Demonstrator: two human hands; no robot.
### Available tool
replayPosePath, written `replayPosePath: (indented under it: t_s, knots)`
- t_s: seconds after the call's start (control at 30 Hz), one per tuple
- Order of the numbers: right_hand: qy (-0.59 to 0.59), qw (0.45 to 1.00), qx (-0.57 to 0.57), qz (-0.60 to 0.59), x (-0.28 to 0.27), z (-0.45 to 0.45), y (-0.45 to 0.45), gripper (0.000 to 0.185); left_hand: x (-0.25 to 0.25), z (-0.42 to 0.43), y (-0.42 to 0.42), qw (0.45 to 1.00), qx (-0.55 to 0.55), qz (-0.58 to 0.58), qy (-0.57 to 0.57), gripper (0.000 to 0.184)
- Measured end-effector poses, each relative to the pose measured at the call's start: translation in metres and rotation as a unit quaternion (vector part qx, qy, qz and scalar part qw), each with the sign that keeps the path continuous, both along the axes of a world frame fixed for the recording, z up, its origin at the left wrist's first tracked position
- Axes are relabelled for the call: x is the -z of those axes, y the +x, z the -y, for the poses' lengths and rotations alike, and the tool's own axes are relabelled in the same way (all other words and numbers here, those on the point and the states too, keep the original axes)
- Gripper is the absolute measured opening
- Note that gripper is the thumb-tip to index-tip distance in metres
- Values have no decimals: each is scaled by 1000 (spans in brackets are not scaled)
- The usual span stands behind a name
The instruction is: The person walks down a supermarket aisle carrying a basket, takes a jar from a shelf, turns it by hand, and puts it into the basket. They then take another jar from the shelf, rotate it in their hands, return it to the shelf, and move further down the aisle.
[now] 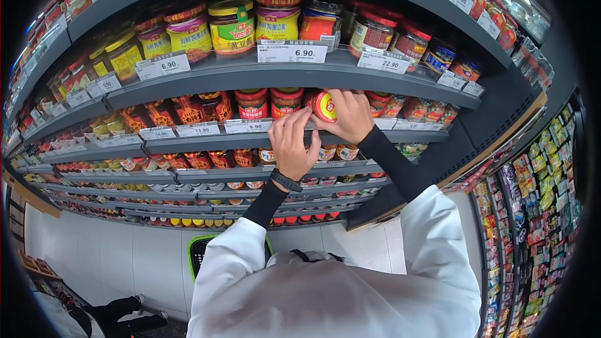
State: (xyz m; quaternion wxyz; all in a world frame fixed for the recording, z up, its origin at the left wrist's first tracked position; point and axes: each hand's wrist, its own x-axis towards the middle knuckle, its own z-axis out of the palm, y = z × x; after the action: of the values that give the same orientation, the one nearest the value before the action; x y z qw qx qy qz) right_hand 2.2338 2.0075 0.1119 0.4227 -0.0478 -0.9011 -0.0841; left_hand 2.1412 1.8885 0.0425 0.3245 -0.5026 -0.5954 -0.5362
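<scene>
My right hand [350,117] is closed around a small jar [325,107] with a red lid and yellow label, tipped so its top faces me, at the front of the second shelf. Just left of it is my left hand [292,147], with a dark wristband. Its fingers reach up to the jar's lower left side and its thumb stands apart; whether the fingertips touch is unclear. Red-lidded jars [251,102] stand upright beside the hands, behind a 9.90 price tag [248,126].
Above the hands, the upper shelf edge [219,75] juts out, carrying jars with yellow labels [231,28]. More shelves of jars run below. A green-rimmed basket [191,256] is on the floor. Another person's legs [119,313] show at lower left; hanging packets [544,194] line the right.
</scene>
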Motion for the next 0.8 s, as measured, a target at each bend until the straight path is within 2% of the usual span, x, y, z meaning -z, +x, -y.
replayPosePath:
  t_s: [0.1, 0.2, 0.23, 0.33, 0.37, 0.5, 0.63, 0.73, 0.8]
  knots:
    - [41, 997, 30, 58, -11, -3, -1, 56, -3, 5, 2, 1000, 5, 6, 3, 40]
    - [-3, 994, 35, 103, -13, -9, -12, 57, 0, 13, 1, 1000, 17, 12, 9, 36]
    - [-29, 985, 69, 157, -19, -8, -14, 58, 3, 16, 1, 1000, 23, 15, 12, 35]
    - [-45, 984, 41, 165, -29, -9, -22, 57, 16, 28, -1, 998, 50, 43, 20, 32]
    - [-40, 978, 64, 195, -29, -12, -25, 55, 19, 34, 0, 996, 54, 59, 28, 30]
    - [-35, 982, 14, 183, -31, -16, -34, 57, 43, 57, 3, 991, 72, 107, 20, 26]
    - [-40, 971, 44, 231, -42, -6, -33, 59, 71, 76, 9, 978, 104, 181, -12, 24]
    - [-90, 954, 84, 273, -47, -2, -27, 57, 93, 90, 13, 971, 97, 218, -30, 23]
    - [-226, 933, 54, 274, -45, -3, -20, 52, 110, 100, 19, 961, 94, 254, -55, 19]
